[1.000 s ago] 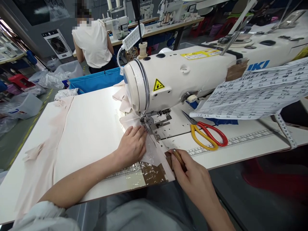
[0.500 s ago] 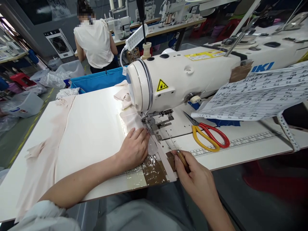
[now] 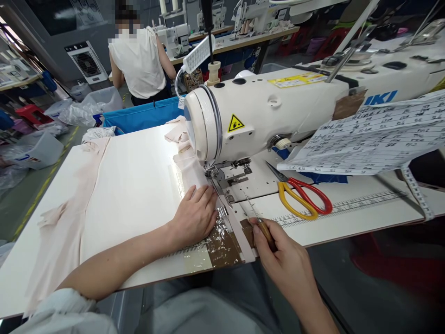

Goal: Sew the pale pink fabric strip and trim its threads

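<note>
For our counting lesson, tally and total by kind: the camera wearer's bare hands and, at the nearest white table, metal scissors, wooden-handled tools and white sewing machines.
Bare left hand and bare right hand: 2
Metal scissors with red and yellow handles: 1
Slim wooden-handled metal tool: 1
White sewing machine: 1
Total: 5

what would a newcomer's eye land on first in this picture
Probably the big white sewing machine, stretching from the centre to the right, with a yellow warning triangle on its side. Next, the scissors with one red and one yellow handle, lying below the machine's body. Then, at lower centre, the left grip resting on pale pink fabric and the right grip around a thin wooden-handled tool.
</note>
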{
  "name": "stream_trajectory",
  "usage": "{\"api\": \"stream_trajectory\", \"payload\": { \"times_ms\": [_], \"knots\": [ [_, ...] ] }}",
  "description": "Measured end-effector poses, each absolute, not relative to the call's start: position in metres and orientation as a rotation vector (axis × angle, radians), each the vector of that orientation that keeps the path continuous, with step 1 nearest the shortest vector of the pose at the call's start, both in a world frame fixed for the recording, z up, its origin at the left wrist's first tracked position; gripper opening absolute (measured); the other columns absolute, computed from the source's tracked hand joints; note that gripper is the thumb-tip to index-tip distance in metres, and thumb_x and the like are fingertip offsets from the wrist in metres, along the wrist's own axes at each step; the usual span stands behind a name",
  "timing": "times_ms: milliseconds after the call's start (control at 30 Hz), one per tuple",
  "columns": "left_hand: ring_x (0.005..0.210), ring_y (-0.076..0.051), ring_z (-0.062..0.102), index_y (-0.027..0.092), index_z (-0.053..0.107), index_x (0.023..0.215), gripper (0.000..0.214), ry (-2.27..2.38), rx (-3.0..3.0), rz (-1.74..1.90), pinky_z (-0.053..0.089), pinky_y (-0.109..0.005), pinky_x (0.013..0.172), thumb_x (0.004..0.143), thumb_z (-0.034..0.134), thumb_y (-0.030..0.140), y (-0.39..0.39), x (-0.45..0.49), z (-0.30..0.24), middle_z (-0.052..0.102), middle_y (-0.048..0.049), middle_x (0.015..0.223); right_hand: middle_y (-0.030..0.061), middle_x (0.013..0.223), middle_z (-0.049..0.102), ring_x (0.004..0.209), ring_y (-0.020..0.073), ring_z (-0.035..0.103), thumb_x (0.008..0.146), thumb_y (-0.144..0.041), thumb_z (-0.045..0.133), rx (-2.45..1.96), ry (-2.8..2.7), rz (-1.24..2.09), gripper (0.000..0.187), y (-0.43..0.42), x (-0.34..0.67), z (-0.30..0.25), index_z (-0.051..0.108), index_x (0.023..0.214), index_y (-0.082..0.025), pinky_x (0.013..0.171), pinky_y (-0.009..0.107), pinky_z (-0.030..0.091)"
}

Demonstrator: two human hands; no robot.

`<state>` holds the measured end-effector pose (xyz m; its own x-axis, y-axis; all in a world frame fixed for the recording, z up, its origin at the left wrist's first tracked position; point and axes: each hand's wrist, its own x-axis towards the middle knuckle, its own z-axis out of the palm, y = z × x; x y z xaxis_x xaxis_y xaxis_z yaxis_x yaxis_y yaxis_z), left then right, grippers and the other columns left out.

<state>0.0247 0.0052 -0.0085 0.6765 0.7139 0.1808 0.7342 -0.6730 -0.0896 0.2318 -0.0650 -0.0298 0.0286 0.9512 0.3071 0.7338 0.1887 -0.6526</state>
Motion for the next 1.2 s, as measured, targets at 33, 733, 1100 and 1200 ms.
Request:
{"api": "stream_trajectory", "payload": {
  "times_ms": [33,733,1100,1200],
  "knots": [
    [0.130,-0.030,0.044,0.005,0.047,0.135,0.048,-1.189,-2.731,-0.196,0.032,-0.046,0.109,0.100,0.029,0.032,0.005,0.025,-0.009,0.051,-0.0177,0.139,0.0053,0.089,0.076,0.074,0.0198,0.072,0.096,-0.031,0.045,-1.599,-1.746,0.393,0.020,-0.065,0.232,-0.030,0.061,0.103,-0.021,0.060,0.025,0.054],
    [0.130,-0.030,0.044,0.003,0.047,0.134,0.049,-1.239,-2.734,-0.234,0.035,-0.045,0.107,0.100,0.030,0.033,0.017,0.022,-0.011,0.050,-0.0181,0.139,0.0073,0.101,0.071,0.090,0.0192,0.069,0.095,-0.030,0.047,-1.437,-1.669,0.543,0.022,-0.059,0.208,-0.021,0.059,0.112,-0.022,0.074,0.026,0.055],
    [0.112,-0.026,0.052,0.004,0.052,0.125,0.039,-1.304,-2.786,-0.410,0.048,-0.040,0.096,0.095,0.038,0.025,0.030,0.018,-0.015,0.056,-0.0170,0.123,0.0054,0.085,0.069,0.071,0.0172,0.066,0.098,-0.019,0.039,-1.322,-2.109,-0.003,0.025,-0.028,0.177,-0.025,0.062,0.105,-0.015,0.056,0.026,0.046],
    [0.113,-0.026,0.052,0.003,0.052,0.126,0.039,-1.294,-2.784,-0.409,0.047,-0.040,0.097,0.094,0.040,0.023,0.031,0.017,-0.016,0.057,-0.0171,0.123,0.0057,0.086,0.070,0.070,0.0170,0.067,0.098,-0.017,0.038,-1.351,-2.161,-0.094,0.026,-0.025,0.174,-0.024,0.062,0.105,-0.013,0.054,0.026,0.045]
  ]
}}
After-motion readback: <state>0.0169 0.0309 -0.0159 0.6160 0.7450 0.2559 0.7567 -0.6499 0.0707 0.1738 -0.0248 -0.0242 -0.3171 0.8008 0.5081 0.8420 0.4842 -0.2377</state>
